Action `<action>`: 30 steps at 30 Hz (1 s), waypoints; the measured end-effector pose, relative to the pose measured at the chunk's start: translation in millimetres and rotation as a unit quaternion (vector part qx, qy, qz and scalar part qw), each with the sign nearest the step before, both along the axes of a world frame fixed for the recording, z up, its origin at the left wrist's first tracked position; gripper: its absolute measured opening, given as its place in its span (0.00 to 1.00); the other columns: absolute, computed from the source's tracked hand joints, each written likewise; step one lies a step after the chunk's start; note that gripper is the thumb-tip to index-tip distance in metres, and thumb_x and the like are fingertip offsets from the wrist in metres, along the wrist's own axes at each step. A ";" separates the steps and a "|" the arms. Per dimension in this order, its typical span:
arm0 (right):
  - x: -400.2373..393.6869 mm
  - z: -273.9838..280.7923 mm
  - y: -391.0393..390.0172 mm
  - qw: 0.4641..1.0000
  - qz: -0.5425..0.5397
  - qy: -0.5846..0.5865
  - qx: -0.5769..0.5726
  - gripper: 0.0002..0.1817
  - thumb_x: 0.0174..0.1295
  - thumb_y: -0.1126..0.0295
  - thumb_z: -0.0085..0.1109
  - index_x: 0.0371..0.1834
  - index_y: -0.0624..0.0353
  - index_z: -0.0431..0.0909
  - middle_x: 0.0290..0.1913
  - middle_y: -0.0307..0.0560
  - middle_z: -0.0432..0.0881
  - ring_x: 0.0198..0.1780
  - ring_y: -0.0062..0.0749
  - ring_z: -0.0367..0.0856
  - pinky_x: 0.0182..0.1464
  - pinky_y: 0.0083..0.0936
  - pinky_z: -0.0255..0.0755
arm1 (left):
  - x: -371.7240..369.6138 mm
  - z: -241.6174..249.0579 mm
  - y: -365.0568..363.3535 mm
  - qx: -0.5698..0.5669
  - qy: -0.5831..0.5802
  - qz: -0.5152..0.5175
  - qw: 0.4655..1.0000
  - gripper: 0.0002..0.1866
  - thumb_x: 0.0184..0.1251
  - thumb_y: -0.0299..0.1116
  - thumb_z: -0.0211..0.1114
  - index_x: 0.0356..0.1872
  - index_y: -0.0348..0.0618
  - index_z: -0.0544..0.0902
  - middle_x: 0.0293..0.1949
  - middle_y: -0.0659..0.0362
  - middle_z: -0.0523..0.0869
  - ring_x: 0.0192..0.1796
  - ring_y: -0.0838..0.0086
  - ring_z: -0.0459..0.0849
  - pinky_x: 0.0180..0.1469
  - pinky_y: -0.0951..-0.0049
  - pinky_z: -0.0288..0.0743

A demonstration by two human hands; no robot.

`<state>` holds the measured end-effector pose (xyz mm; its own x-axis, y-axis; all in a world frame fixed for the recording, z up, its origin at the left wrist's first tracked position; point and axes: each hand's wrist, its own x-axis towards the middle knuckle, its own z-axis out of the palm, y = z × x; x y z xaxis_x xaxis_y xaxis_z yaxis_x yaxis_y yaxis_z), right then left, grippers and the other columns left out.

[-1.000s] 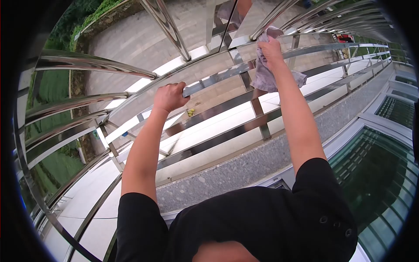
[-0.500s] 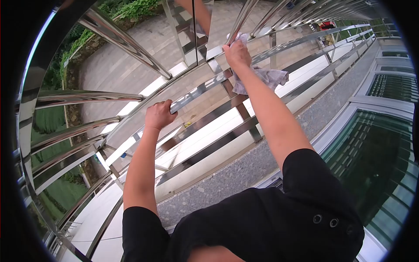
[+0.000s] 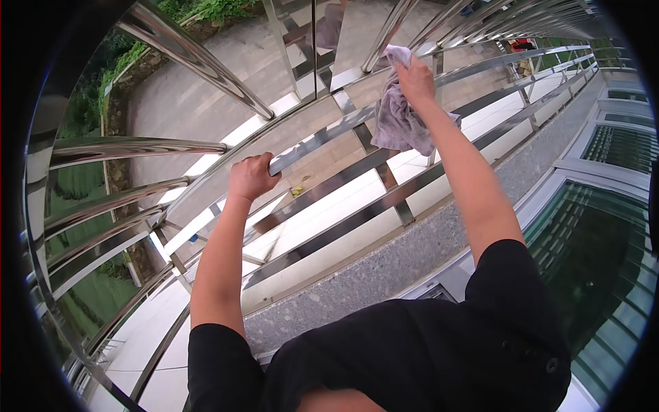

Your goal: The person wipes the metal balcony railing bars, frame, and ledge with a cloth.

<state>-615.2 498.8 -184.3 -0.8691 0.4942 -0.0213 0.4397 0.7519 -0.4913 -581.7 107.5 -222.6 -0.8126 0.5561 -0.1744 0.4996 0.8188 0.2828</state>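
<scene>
My left hand [image 3: 252, 176] is wrapped round a flat shiny metal rail [image 3: 312, 144], thumb side toward the right. A greyish-lilac cloth [image 3: 399, 123] hangs crumpled from my right hand [image 3: 416, 81], whose fingers are closed on its upper part. The cloth's lower folds drape over the rails, and one corner sticks up past my fingertips. Close beyond it stands a round polished metal bar [image 3: 388, 34]. A flat mirror-like metal post [image 3: 322, 41] rises left of the cloth and reflects it.
More round metal bars [image 3: 199, 58] line the far side of the railing. Below me runs a speckled stone ledge [image 3: 357, 292], with framed glass windows [image 3: 583, 254] at the right. Paving [image 3: 185, 103] and greenery [image 3: 213, 8] lie far below, beyond the bars.
My right hand has moved to the right, away from the base of the round bar, bringing the cloth along. More of the cloth now hangs down. My left hand stays on the rail.
</scene>
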 end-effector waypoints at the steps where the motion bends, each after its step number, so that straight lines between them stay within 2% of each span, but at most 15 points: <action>1: -5.9 1.0 8.4 0.999 -0.006 0.012 0.031 0.18 0.64 0.56 0.50 0.49 0.53 0.77 0.47 0.61 0.82 0.52 0.59 0.79 0.52 0.46 0.73 | -0.6 -0.8 -0.1 0.001 -0.002 0.000 1.000 0.12 0.48 0.43 0.65 0.32 0.51 0.81 0.26 0.58 0.85 0.30 0.59 0.85 0.32 0.59 0.79; 4: -28.7 7.1 15.0 0.978 0.059 -0.134 0.150 0.19 0.66 0.60 0.43 0.55 0.55 0.72 0.51 0.61 0.81 0.54 0.58 0.78 0.52 0.49 0.72 | -1.2 6.8 2.0 0.001 0.001 0.005 1.000 0.11 0.49 0.43 0.64 0.32 0.51 0.81 0.25 0.58 0.84 0.30 0.59 0.85 0.32 0.59 0.79; 5: -34.3 -4.1 16.5 0.971 0.046 -0.176 0.156 0.20 0.66 0.62 0.39 0.58 0.57 0.68 0.56 0.60 0.79 0.58 0.56 0.77 0.54 0.50 0.70 | -1.5 7.5 2.2 0.001 -0.002 0.004 1.000 0.11 0.49 0.43 0.64 0.32 0.51 0.81 0.25 0.58 0.84 0.30 0.59 0.85 0.32 0.59 0.79; 8: -50.5 -8.7 24.0 0.951 0.075 -0.254 0.160 0.21 0.65 0.64 0.40 0.59 0.61 0.67 0.58 0.60 0.78 0.60 0.54 0.76 0.58 0.49 0.68 | -2.3 7.1 0.6 0.003 -0.005 0.003 1.000 0.11 0.49 0.42 0.64 0.32 0.51 0.81 0.25 0.59 0.85 0.30 0.60 0.85 0.31 0.59 0.79; 12: -56.5 7.5 21.6 0.929 0.132 -0.288 0.191 0.22 0.64 0.65 0.42 0.61 0.60 0.67 0.51 0.60 0.82 0.55 0.52 0.81 0.51 0.45 0.75 | -1.8 6.5 0.3 0.007 0.009 0.002 1.000 0.11 0.49 0.42 0.64 0.31 0.51 0.81 0.25 0.60 0.84 0.30 0.60 0.85 0.31 0.60 0.79; 15: -42.0 -0.5 15.6 0.932 0.097 -0.267 0.224 0.19 0.64 0.62 0.44 0.56 0.57 0.69 0.51 0.59 0.81 0.55 0.52 0.80 0.51 0.45 0.75 | -1.8 7.4 1.3 0.000 0.003 0.008 1.000 0.11 0.49 0.42 0.64 0.31 0.51 0.81 0.25 0.60 0.84 0.30 0.60 0.85 0.31 0.60 0.79; 18: -24.1 4.6 12.1 0.921 0.143 -0.277 0.234 0.18 0.64 0.62 0.47 0.53 0.59 0.72 0.50 0.57 0.82 0.53 0.51 0.81 0.48 0.44 0.76 | -2.4 4.9 0.2 0.004 0.001 0.001 1.000 0.11 0.48 0.42 0.65 0.31 0.51 0.81 0.25 0.59 0.84 0.30 0.60 0.85 0.32 0.59 0.79; 21: -3.3 12.3 17.7 0.915 0.203 -0.280 0.207 0.19 0.63 0.58 0.52 0.50 0.61 0.74 0.45 0.62 0.82 0.50 0.52 0.82 0.47 0.42 0.76 | -2.8 4.3 0.0 0.001 -0.005 0.002 1.000 0.14 0.47 0.43 0.66 0.35 0.50 0.82 0.25 0.58 0.84 0.31 0.60 0.84 0.33 0.60 0.78; 22: 4.2 13.0 21.5 0.937 0.179 -0.235 0.184 0.19 0.63 0.59 0.53 0.47 0.63 0.77 0.45 0.60 0.83 0.48 0.48 0.83 0.46 0.39 0.76 | -2.7 4.1 -0.4 -0.001 -0.007 0.002 1.000 0.16 0.46 0.43 0.67 0.37 0.50 0.82 0.25 0.58 0.84 0.31 0.60 0.84 0.34 0.60 0.78; 24: 18.9 14.3 34.7 0.970 0.137 -0.147 0.136 0.19 0.62 0.59 0.54 0.41 0.66 0.81 0.43 0.55 0.84 0.46 0.40 0.84 0.46 0.35 0.76 | -2.4 5.7 0.4 0.005 -0.008 0.003 1.000 0.14 0.47 0.42 0.66 0.34 0.50 0.81 0.25 0.58 0.85 0.31 0.60 0.84 0.33 0.60 0.78; 25: 22.7 19.0 41.8 0.998 0.023 -0.048 -0.043 0.19 0.61 0.59 0.57 0.42 0.67 0.80 0.44 0.53 0.82 0.45 0.38 0.82 0.46 0.33 0.75 | -2.7 6.4 0.7 0.007 -0.009 0.005 1.000 0.12 0.47 0.42 0.66 0.32 0.50 0.80 0.26 0.59 0.85 0.31 0.60 0.85 0.33 0.59 0.79; 26: 25.3 25.3 48.3 0.969 -0.093 0.053 -0.221 0.20 0.59 0.60 0.59 0.44 0.68 0.78 0.44 0.52 0.81 0.44 0.36 0.81 0.46 0.32 0.74 | -2.5 5.8 0.1 0.007 -0.009 0.007 1.000 0.11 0.48 0.42 0.65 0.30 0.50 0.80 0.26 0.59 0.85 0.32 0.60 0.85 0.33 0.59 0.79; 27: 26.2 27.5 51.0 0.886 -0.207 0.150 -0.388 0.21 0.58 0.60 0.62 0.46 0.69 0.77 0.45 0.51 0.80 0.44 0.34 0.79 0.46 0.30 0.73 | -2.1 4.4 -0.7 0.008 -0.008 0.005 1.000 0.11 0.48 0.42 0.65 0.30 0.50 0.80 0.26 0.59 0.85 0.32 0.60 0.85 0.33 0.59 0.79; 30: 22.4 9.6 52.3 0.841 -0.275 0.330 -0.330 0.24 0.55 0.65 0.64 0.50 0.70 0.71 0.47 0.48 0.76 0.43 0.30 0.74 0.45 0.28 0.72 | -3.8 2.9 -1.8 0.016 -0.002 -0.001 1.000 0.11 0.47 0.42 0.65 0.30 0.49 0.80 0.26 0.59 0.84 0.31 0.61 0.85 0.33 0.59 0.79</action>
<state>-592.9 551.2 -174.8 -0.4440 0.8945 -0.0515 0.0995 -0.0079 -0.9950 -585.5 105.7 -219.7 -0.8103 0.5637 -0.1600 0.5009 0.8081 0.3100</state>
